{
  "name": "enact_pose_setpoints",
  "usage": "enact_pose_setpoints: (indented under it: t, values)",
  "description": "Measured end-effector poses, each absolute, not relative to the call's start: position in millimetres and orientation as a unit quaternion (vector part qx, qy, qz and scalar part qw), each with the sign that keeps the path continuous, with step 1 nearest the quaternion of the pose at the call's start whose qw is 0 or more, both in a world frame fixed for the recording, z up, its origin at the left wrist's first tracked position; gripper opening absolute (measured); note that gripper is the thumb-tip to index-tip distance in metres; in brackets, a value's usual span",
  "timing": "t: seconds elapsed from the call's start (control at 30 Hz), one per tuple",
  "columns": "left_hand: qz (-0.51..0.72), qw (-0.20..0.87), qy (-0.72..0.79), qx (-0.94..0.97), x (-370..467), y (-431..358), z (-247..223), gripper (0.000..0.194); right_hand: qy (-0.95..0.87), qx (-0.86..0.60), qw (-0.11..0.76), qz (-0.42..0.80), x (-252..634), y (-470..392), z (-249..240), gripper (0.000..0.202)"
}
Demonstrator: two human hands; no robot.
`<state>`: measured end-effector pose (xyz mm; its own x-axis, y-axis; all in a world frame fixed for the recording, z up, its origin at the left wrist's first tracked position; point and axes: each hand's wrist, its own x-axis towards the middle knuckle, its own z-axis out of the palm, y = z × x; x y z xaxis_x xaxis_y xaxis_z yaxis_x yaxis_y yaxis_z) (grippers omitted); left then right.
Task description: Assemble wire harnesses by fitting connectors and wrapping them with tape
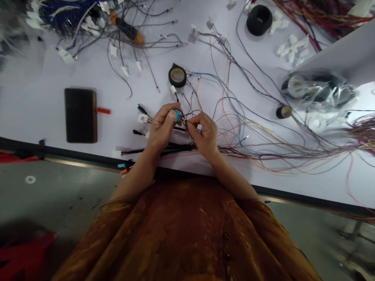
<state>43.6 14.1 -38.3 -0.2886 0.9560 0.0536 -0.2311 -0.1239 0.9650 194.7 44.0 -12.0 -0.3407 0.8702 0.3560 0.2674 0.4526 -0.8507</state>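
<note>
My left hand (163,127) is closed around a small blue connector (177,115), its thumb pressed on the near side. Thin wires come out of the connector toward my right hand (204,132), whose thumb and forefinger pinch a wire close beside it. The exact tip of that wire is too small to make out. Left of my left hand lie a white plug (143,118) and black plugs on short leads. A roll of black tape (177,75) rests just beyond both hands. The wire bundle (263,154) runs off to the right.
A dark phone (80,115) lies at left beside an orange strip (103,111). Grey wires and an orange-black tool (127,29) are at the back. More tape rolls (259,20), white connectors (293,48) and a plastic bag (319,91) occupy the right. The table's dark edge (293,197) runs near my body.
</note>
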Motion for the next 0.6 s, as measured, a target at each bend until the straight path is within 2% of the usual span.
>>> enact_pose_setpoints:
  t: [0.27,0.6]
  values:
    - [0.630,0.468,0.481,0.390,41.8,15.3,-39.7,0.035,-0.732,-0.397,0.411,0.370,193.9,42.1,-14.6,0.018]
    - [0.624,0.473,0.481,0.395,41.8,13.2,-37.7,0.036,-0.807,-0.388,0.345,0.280,199.4,40.9,-21.8,0.021]
